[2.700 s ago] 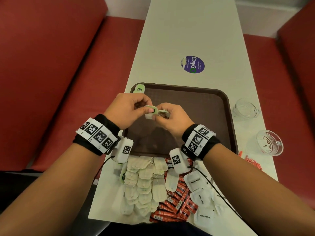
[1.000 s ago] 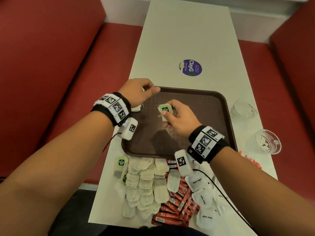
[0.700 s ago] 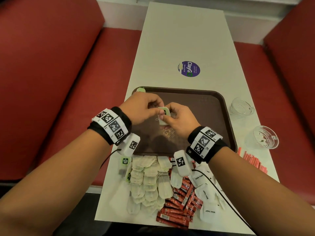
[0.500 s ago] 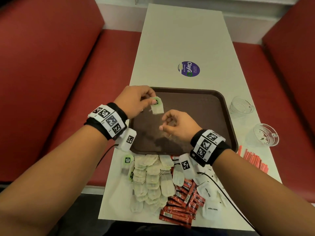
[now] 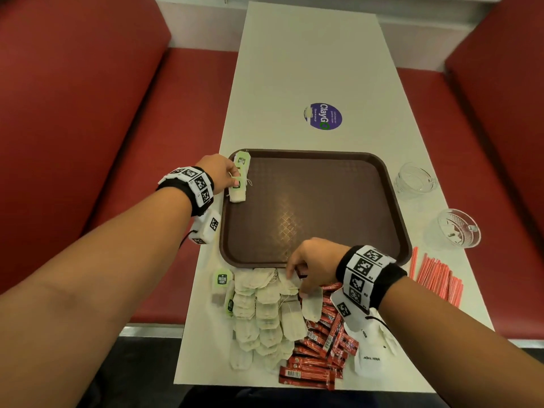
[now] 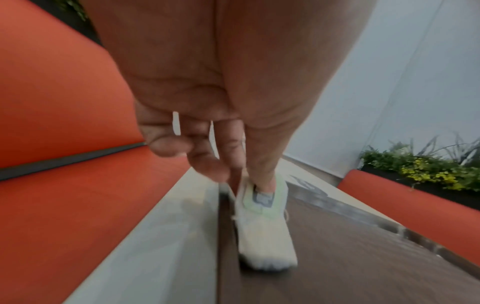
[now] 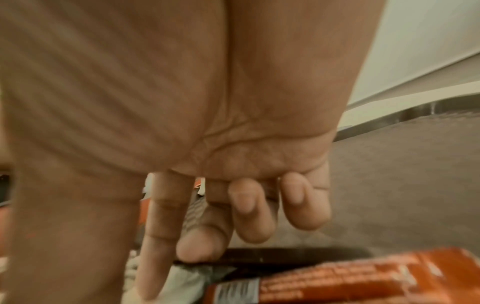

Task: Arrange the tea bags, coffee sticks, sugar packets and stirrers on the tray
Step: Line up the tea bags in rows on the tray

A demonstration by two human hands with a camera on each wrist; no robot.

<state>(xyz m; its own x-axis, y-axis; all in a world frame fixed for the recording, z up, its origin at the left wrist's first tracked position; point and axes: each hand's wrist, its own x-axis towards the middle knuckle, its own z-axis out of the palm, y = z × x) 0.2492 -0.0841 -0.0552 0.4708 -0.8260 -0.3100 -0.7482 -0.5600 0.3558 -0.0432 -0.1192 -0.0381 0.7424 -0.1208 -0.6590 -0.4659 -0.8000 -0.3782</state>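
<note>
Here, two tea bags were seen on the brown tray (image 5: 321, 201), lined along its left rim: one at the far-left corner (image 5: 243, 160) and a second (image 5: 238, 192) just nearer, pinched at its green tag by the left hand (image 5: 219, 172), grip clamped on it. The rest of the tray floor lay bare. The right hand (image 5: 316, 265) was lowered onto the tea bag pile (image 5: 265, 313) beside the tray's near edge; whether its grip was closed on a bag could not be told. Red coffee sticks (image 5: 319, 348), white sugar packets (image 5: 372, 353), red stirrers (image 5: 438, 278) and two glass cups (image 5: 413, 179) (image 5: 453, 229) were left on the white table (image 5: 309, 54).
</note>
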